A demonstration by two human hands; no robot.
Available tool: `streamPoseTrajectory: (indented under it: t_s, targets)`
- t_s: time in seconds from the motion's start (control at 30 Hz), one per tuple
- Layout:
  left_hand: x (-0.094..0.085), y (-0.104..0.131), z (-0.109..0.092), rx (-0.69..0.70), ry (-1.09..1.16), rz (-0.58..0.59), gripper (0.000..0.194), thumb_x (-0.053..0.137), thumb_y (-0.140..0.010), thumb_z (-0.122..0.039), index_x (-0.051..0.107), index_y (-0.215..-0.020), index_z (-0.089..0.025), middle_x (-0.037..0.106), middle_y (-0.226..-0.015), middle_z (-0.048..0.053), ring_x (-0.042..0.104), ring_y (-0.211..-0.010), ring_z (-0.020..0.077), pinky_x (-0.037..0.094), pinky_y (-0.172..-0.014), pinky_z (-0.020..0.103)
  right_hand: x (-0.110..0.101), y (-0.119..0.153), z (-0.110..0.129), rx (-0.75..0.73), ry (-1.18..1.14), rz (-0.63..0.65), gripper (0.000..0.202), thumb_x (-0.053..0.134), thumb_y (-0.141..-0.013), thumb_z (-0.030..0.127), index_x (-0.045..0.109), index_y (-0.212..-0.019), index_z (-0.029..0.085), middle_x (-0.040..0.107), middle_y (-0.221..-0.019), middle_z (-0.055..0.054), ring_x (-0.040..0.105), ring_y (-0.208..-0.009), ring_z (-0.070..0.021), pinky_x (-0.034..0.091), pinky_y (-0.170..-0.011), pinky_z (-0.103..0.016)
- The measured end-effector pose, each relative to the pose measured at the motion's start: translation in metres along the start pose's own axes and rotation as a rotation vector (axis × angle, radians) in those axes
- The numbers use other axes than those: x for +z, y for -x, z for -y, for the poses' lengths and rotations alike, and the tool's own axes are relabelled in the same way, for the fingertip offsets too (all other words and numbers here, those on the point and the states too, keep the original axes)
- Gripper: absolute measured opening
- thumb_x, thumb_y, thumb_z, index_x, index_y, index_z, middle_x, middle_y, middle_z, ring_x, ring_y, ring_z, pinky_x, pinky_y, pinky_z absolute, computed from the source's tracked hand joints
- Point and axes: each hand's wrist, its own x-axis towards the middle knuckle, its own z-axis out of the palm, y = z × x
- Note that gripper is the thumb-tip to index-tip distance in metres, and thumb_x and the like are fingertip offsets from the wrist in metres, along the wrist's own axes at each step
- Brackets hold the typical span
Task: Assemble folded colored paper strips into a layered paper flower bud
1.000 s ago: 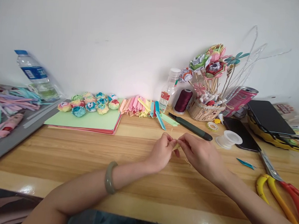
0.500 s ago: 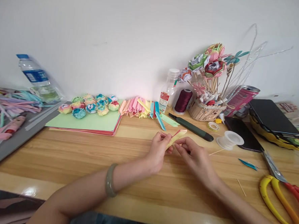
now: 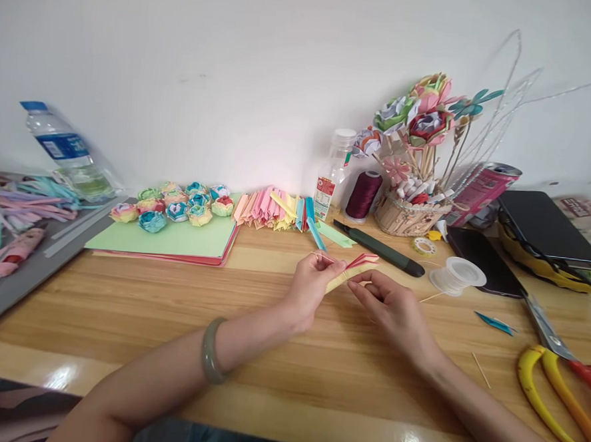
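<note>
The left hand pinches a folded paper bundle above the bench; the right hand has fingertips together at its edge, perhaps gripping thread. Light and easily creased, the paper is best held at its folded middle.

Paper flowers on the paper stack, left of the bottle.
</note>
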Motion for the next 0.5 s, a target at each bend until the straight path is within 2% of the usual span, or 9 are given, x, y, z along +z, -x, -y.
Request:
streamPoseTrajectory:
  t_s: [0.13,0.33,0.43,0.5]
  targets:
    - [-0.002,-0.006,0.002,-0.044,0.068,0.018,0.027,0.074,-0.058,-0.028,0.051,-0.06,-0.015,0.05,-0.06,-0.004,0.045,-0.058,0.0074,0.034,-0.058,0.021,-0.003,-0.001,0.0,-0.032,-0.027,0.037,0.032,0.044,-0.085,0.044,0.059,-0.089,0.017,0.055,-0.057,0.002,0.039,-0.047,-0.0105,0.03,-0.046,-0.024]
    - [-0.005,-0.01,-0.001,-0.098,0.136,0.107,0.026,0.076,-0.053,-0.026,0.054,-0.059,-0.014,0.054,-0.059,-0.003,0.049,-0.056,0.0068,0.036,-0.054,0.02,-0.009,-0.004,0.002,-0.048,-0.27,0.125,0.028,0.048,-0.083,0.044,0.058,-0.088,0.018,0.06,-0.063,-0.001,0.055,-0.065,-0.0169,0.039,-0.052,-0.025]
    - [-0.01,-0.012,-0.006,-0.105,0.095,0.175,0.026,0.078,-0.052,-0.023,0.055,-0.057,-0.013,0.057,-0.056,-0.002,0.05,-0.054,0.0074,0.036,-0.053,0.02,-0.011,-0.002,0.001,-0.056,-0.263,0.09,0.028,0.051,-0.082,0.043,0.059,-0.089,0.018,0.058,-0.059,0.0,0.052,-0.055,-0.0141,0.037,-0.046,-0.024]
    - [-0.014,-0.014,-0.009,-0.059,0.024,0.255,0.026,0.078,-0.053,-0.025,0.055,-0.056,-0.014,0.059,-0.056,-0.002,0.052,-0.054,0.0076,0.037,-0.053,0.02,-0.012,0.001,-0.001,-0.125,-0.101,0.023,0.028,0.048,-0.084,0.041,0.06,-0.091,0.017,0.053,-0.052,0.003,0.044,-0.045,-0.0111,0.032,-0.041,-0.023]
